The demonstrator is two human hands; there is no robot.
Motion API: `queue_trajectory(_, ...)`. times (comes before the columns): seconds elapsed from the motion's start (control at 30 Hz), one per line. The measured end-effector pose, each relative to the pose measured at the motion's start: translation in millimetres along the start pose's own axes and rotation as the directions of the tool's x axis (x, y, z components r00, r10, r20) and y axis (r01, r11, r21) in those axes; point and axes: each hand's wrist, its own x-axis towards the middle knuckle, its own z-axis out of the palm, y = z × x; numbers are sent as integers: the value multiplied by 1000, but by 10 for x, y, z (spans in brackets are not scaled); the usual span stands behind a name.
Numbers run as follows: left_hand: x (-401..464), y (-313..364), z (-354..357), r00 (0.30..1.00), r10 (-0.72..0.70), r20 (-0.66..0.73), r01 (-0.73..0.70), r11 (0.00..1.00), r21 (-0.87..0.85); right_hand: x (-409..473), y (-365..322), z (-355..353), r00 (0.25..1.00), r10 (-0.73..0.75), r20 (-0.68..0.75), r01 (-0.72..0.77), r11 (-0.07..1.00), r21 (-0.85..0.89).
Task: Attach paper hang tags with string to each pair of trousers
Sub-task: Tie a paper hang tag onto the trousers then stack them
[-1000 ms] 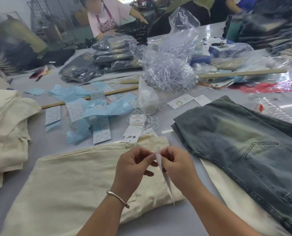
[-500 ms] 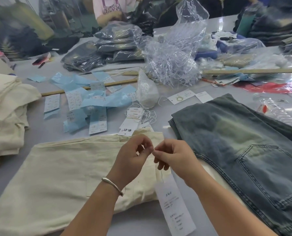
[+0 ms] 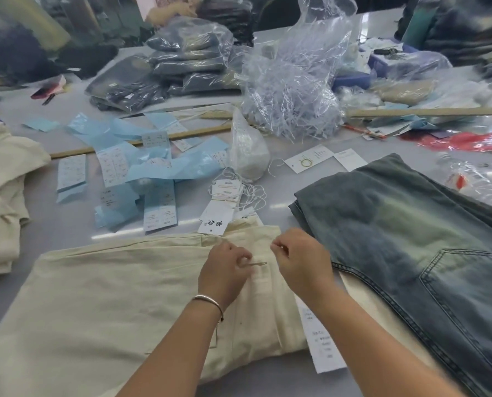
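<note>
The left hand point(image 3: 224, 269) pinched a thin metal pin point(image 3: 256, 263) over the cream trousers point(image 3: 101, 296) — fingers curled on it. The right hand point(image 3: 300, 257) had curled fingers; what it held was too small to tell. The white tag point(image 3: 322, 351) lay under the right forearm, on the trousers' edge — beside the jeans point(image 3: 411, 239)

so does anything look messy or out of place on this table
Yes: blue label strips lie scattered and crumpled beyond the cream trousers, and loose string tangles around the tag stack. The work under both hands looks orderly.
</note>
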Motion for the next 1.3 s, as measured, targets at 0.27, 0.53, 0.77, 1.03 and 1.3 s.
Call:
queue_trajectory(0.27, 165, -154, -18, 991, 74, 114, -92, 982, 166, -36, -16, 564, 981, 85, 177, -95, 994, 49)
queue_trajectory(0.53, 239, -119, -136, 956, -229, 186, 291, 834, -469, -22, -70, 770, 986, 152, -73, -139, 978, 155)
queue_trajectory(0.77, 184, -180, -226, 901, -372, 224, 427, 664, -614, 41, -191, 923, 894, 447, 10, -332, 648, 686)
queue_trajectory(1.03, 141, -238, -217, 857, -397, 329, 499, 475, -725, 63, -179, 948, 922, 388, 12, -314, 726, 612)
queue_trajectory(1.3, 196, -184, -100, 916, -343, 205, 394, 690, -607, 93, -37, 817, 979, 197, 53, -200, 873, 444)
